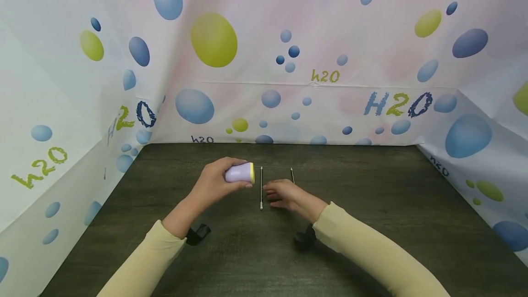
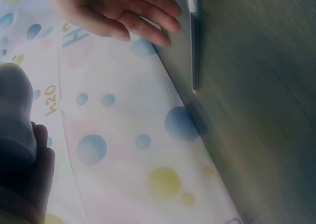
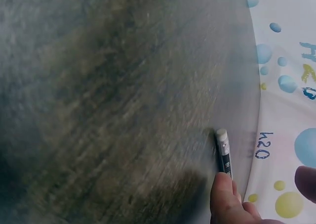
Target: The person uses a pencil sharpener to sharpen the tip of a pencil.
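My left hand (image 1: pixel 214 180) grips a lilac cylinder (image 1: pixel 238 173) with a yellow end, held on its side above the table. In the left wrist view this waisted cylinder (image 2: pixel 16 117) looks dark, with fingers around it. A slim pencil (image 1: pixel 261 189) lies lengthwise on the table between the hands; its white eraser shows in the left wrist view. My right hand (image 1: pixel 286 195) hovers just right of that pencil, fingers loosely extended and nothing between them. Partly hidden beyond that hand lies a second pencil (image 1: pixel 292 175). In the right wrist view, fingertips overlap an eraser-tipped pencil (image 3: pixel 224 150).
The dark wood-grain table (image 1: pixel 255 260) stretches under both hands. A white sheet (image 1: pixel 313 118) printed with blue and green dots and H2O lettering rises at the back and both sides. Black straps (image 1: pixel 198 234) sit at the wrists, below light yellow sleeves (image 1: pixel 371 251).
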The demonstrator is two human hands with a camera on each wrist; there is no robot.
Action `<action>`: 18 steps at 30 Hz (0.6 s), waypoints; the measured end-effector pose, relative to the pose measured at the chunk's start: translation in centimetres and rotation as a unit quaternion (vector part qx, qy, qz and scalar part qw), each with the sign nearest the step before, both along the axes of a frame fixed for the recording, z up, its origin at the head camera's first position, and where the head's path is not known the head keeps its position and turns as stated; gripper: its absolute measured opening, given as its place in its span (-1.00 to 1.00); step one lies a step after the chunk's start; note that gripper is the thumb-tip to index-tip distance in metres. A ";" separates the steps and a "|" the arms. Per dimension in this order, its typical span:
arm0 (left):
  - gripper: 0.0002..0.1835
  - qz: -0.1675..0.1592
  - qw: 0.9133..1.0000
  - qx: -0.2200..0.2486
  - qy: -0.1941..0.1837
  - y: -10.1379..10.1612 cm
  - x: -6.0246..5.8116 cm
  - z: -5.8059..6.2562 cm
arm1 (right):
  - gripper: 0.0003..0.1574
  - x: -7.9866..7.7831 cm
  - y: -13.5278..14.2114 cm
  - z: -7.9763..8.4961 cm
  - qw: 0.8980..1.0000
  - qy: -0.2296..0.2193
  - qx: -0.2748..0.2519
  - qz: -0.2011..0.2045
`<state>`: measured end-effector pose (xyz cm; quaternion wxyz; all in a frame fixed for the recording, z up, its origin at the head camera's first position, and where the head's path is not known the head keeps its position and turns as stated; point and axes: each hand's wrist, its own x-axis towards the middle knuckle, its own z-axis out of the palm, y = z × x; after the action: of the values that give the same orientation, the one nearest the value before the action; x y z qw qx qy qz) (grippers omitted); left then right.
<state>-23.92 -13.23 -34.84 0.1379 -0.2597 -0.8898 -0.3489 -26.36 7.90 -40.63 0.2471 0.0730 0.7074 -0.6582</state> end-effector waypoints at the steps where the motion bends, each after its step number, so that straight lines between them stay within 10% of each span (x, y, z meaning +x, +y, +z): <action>1: -0.46 0.000 1.000 0.001 -0.001 0.0 0.0 0.0 | -0.36 -0.1 -0.1 0.0 1.000 0.001 0.001 0.000; 18: -0.45 0.005 1.000 0.000 0.006 -0.1 0.1 0.1 | -0.39 -1.3 -0.6 0.0 0.997 0.015 0.071 0.021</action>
<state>-23.80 -13.29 -34.72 0.1448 -0.2570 -0.8904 -0.3467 -27.64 7.33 -40.61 0.2444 0.0660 0.7574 -0.6018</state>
